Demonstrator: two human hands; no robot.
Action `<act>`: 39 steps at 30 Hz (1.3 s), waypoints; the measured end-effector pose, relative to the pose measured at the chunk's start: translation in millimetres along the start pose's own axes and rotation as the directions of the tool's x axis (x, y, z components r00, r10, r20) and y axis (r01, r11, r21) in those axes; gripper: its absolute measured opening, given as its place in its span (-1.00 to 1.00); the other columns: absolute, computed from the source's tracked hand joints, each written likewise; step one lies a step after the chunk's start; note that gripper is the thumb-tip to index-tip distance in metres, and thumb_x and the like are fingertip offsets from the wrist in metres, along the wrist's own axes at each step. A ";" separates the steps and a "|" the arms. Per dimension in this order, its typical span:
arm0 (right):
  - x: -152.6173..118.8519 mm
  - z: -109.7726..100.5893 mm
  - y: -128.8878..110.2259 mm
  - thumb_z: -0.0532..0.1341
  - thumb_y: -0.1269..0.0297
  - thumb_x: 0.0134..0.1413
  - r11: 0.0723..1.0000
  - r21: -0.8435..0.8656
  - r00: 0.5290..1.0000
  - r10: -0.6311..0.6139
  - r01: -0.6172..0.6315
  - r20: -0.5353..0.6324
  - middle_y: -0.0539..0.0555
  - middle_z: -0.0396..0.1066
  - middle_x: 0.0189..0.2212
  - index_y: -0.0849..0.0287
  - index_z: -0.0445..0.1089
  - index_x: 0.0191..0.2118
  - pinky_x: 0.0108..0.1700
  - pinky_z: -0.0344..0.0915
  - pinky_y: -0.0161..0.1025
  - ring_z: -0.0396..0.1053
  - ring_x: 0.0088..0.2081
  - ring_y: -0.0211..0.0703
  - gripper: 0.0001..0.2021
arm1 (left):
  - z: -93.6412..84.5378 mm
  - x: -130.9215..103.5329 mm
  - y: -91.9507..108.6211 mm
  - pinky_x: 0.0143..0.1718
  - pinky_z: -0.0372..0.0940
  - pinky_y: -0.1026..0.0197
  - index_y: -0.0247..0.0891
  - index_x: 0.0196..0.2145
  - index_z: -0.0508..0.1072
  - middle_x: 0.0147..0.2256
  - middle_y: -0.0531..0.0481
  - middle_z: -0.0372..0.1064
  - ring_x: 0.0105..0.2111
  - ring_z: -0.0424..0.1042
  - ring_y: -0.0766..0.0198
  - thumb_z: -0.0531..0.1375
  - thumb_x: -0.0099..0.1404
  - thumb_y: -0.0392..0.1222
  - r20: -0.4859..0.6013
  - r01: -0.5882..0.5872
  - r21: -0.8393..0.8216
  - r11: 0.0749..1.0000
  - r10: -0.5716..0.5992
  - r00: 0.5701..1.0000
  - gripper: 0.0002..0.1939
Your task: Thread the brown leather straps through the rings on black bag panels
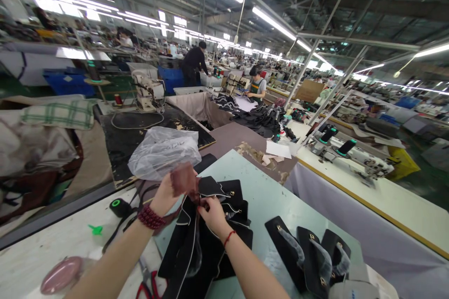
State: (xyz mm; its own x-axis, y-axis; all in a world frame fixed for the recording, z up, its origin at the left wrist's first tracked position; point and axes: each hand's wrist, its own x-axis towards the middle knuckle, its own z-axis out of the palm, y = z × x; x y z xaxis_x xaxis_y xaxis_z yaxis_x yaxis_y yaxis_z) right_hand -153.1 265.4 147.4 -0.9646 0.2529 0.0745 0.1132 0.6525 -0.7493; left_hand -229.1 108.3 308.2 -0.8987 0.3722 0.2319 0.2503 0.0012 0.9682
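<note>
My left hand [164, 200], with a dark red bead bracelet at the wrist, is closed around a reddish-brown piece of material [183, 178] that is blurred. Its fingertips are mostly hidden behind that piece. Close by, my right hand [213, 215] has its fingers pinched together at the upper edge of black panels with pale piping [185, 247]; what lies between the fingertips is too small to make out. Black flaps with gold-coloured fittings [232, 193] are stacked behind the right hand. The panels hang over the near side of the pale green tabletop [259, 191].
Three black pieces with plastic-wrapped handles [314, 257] lie to the right. At left are red-handled scissors [149, 285], a black thread spool [119, 206] and a pink oval object [61, 274]. A clear plastic bag [164, 152] sits behind. Sewing machines [358, 154] and other people stand farther off.
</note>
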 end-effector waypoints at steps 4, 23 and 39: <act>5.1 -4.2 4.3 -0.04 0.27 0.17 0.974 0.208 0.975 0.132 -0.093 -0.181 0.13 0.44 -0.22 0.21 0.39 -0.26 -0.04 0.28 -0.24 0.36 -0.15 -0.15 -0.73 | 10.9 -3.6 -9.9 -0.03 0.38 0.06 -0.25 0.09 0.19 0.00 -0.18 0.40 -0.07 0.45 0.14 0.17 0.16 -0.08 -0.073 0.024 -0.101 0.995 -0.032 0.997 -0.45; 11.1 -89.1 -8.4 0.08 0.19 0.05 0.887 0.460 0.890 0.235 -0.032 -0.391 -0.03 0.30 -0.48 0.18 0.27 -0.39 -0.29 0.22 -0.30 0.23 -0.40 -0.25 -0.83 | 71.5 -43.8 -133.5 -0.23 0.24 0.16 -0.24 -0.34 0.42 -0.34 -0.04 0.37 -0.32 0.39 0.19 0.01 0.14 -0.45 0.390 -0.174 0.585 0.792 -0.086 0.917 -0.75; -93.9 -121.8 12.3 0.17 0.36 -0.09 0.999 0.019 0.900 0.033 -0.046 0.435 0.03 0.50 -0.26 0.12 0.42 -0.15 -0.17 0.33 -0.22 0.43 -0.24 -0.12 -0.70 | 66.0 -42.3 -184.4 -0.05 0.20 0.09 -0.22 -0.31 0.50 -0.25 -0.10 0.43 -0.14 0.35 0.08 0.08 0.25 -0.26 0.411 -0.161 0.584 0.796 -0.119 0.904 -0.81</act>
State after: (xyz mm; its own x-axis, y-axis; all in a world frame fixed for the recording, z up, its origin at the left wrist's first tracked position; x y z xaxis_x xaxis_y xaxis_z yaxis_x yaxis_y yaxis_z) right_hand -32.1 336.6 211.4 -0.9679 -0.0615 -0.2437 0.1526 0.6268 -0.7641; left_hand -213.5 153.6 113.7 -0.6941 0.7177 0.0558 0.5541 0.4831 0.6779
